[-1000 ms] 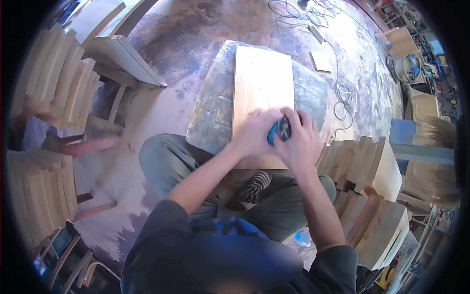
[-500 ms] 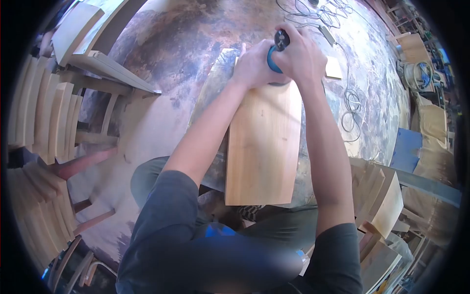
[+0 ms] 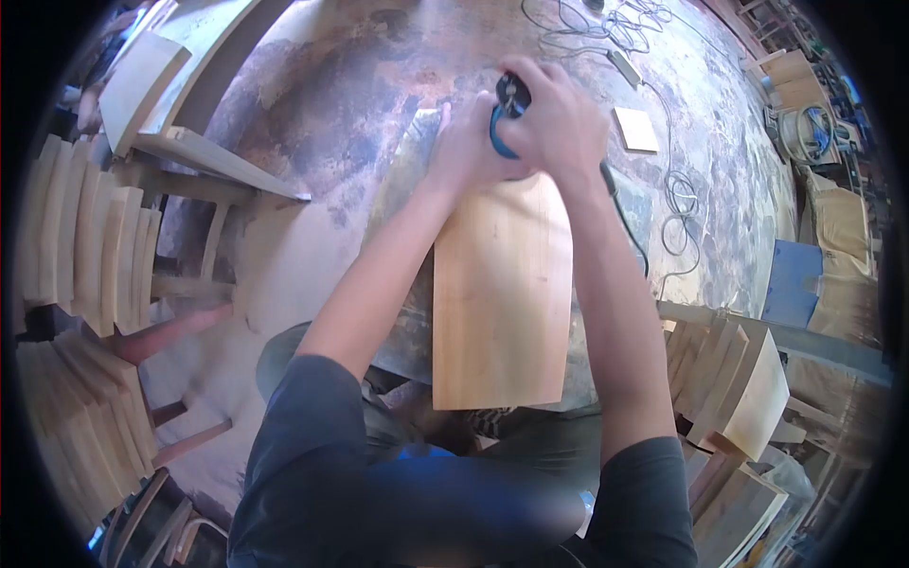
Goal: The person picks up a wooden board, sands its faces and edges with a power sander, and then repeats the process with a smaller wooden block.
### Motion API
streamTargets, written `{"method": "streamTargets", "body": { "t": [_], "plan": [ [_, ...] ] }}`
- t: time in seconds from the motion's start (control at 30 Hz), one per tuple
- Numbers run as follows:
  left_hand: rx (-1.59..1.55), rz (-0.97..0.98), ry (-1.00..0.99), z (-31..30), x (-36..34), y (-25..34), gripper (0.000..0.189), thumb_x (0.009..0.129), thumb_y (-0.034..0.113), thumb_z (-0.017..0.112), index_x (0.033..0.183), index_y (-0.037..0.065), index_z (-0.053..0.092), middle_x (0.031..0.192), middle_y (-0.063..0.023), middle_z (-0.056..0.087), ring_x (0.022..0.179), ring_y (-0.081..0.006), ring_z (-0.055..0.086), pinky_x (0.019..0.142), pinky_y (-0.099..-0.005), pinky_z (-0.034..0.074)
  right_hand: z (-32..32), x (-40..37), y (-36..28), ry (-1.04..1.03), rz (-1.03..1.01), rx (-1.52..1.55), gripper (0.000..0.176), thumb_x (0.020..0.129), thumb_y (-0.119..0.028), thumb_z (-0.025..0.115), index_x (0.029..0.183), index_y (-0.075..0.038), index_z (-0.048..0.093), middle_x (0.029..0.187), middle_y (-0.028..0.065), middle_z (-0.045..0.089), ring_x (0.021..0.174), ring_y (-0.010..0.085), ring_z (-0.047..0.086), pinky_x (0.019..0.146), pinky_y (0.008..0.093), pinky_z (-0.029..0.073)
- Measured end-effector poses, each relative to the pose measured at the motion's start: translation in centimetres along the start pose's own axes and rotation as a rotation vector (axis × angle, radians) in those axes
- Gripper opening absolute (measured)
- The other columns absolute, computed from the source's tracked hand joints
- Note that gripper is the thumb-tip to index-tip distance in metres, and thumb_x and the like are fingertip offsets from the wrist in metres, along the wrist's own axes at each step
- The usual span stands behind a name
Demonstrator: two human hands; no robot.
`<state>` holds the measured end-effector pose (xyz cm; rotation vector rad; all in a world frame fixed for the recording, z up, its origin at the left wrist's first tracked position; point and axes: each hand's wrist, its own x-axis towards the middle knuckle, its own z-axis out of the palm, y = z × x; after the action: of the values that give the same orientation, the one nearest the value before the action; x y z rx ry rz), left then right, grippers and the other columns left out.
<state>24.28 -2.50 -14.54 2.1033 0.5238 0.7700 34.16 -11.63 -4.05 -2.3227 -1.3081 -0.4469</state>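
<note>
A pale wooden board (image 3: 502, 303) lies lengthwise in front of me, its near end by my legs. At its far end, both my hands grip a blue and black electric sander (image 3: 501, 133). My right hand (image 3: 566, 123) is wrapped over the top and right side of the tool. From the left, my left hand (image 3: 464, 147) closes around its lower body, with the fingers partly hidden. The sander's underside is covered by my hands. A dark power cord (image 3: 623, 213) runs down from it beside my right forearm.
Stacked wooden boards (image 3: 85, 237) stand at left near a wooden frame (image 3: 227, 156). More wood pieces (image 3: 729, 379) are at right. A small pale block (image 3: 635, 130), a power strip (image 3: 624, 66) and tangled cables (image 3: 615, 28) lie on the stained floor.
Both hands and the sander have shifted left across the far end of the board. The small pale block now shows more fully. The whole view has dropped slightly.
</note>
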Motion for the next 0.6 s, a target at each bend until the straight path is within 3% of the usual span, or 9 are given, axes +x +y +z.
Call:
{"method": "streamTargets", "body": {
  "t": [0.13, 0.23, 0.37, 0.4, 0.6],
  "plan": [
    [0.110, -0.061, 0.004, -0.4, 1.6, 0.7, 0.090, 0.065, 0.059, 0.099, 0.126, 0.005, 0.062, 0.123, -0.0197, 0.074, 0.116, -0.0435, 0.071, 0.110, -0.0553, 0.051, 0.2, 1.1, -0.4, -0.033, 0.022, -0.008, 0.050, 0.082, -0.033, 0.077, 0.132, -0.038, 0.075, 0.123, 0.0034, 0.076, 0.115, 0.0325, 0.075, 0.087, 0.0493, 0.063],
    [0.131, -0.010, 0.002, -1.5, -2.3, 2.2, 0.090, 0.065, 0.060, 0.099, 0.125, 0.004, 0.062, 0.120, -0.0182, 0.074, 0.115, -0.0422, 0.071, 0.111, -0.0538, 0.049, -2.0, -1.8, -1.7, -0.077, 0.019, -0.068, 0.053, 0.084, -0.035, 0.077, 0.137, -0.035, 0.072, 0.125, 0.0022, 0.076, 0.115, 0.0324, 0.075, 0.089, 0.0483, 0.063],
    [0.117, 0.110, -0.034, -2.0, -10.6, 4.5, 0.092, 0.066, 0.060, 0.100, 0.127, 0.004, 0.060, 0.119, -0.0153, 0.071, 0.119, -0.0400, 0.068, 0.117, -0.0619, 0.041, -7.2, -9.5, -4.9, -0.184, 0.071, 0.034, 0.057, 0.084, -0.036, 0.077, 0.141, -0.033, 0.071, 0.136, -0.0001, 0.074, 0.119, 0.0316, 0.073, 0.090, 0.0481, 0.064],
    [0.112, 0.125, -0.010, -1.7, -12.7, 4.3, 0.090, 0.067, 0.060, 0.098, 0.128, 0.005, 0.061, 0.118, -0.0142, 0.068, 0.120, -0.0398, 0.067, 0.122, -0.0687, 0.034, -8.5, -11.1, -5.8, -0.227, 0.099, 0.010, 0.057, 0.085, -0.036, 0.076, 0.142, -0.033, 0.071, 0.136, 0.0002, 0.075, 0.118, 0.0323, 0.074, 0.090, 0.0480, 0.064],
    [0.088, 0.056, -0.145, -3.4, -21.3, 9.8, 0.085, 0.071, 0.061, 0.095, 0.128, 0.007, 0.061, 0.125, -0.0132, 0.067, 0.125, -0.0396, 0.066, 0.126, -0.0740, 0.027, -14.4, -19.8, -8.3, -0.272, 0.154, -0.012, 0.059, 0.082, -0.028, 0.079, 0.140, -0.029, 0.072, 0.132, 0.0016, 0.075, 0.112, 0.0334, 0.075, 0.088, 0.0484, 0.064]
  ]
}}
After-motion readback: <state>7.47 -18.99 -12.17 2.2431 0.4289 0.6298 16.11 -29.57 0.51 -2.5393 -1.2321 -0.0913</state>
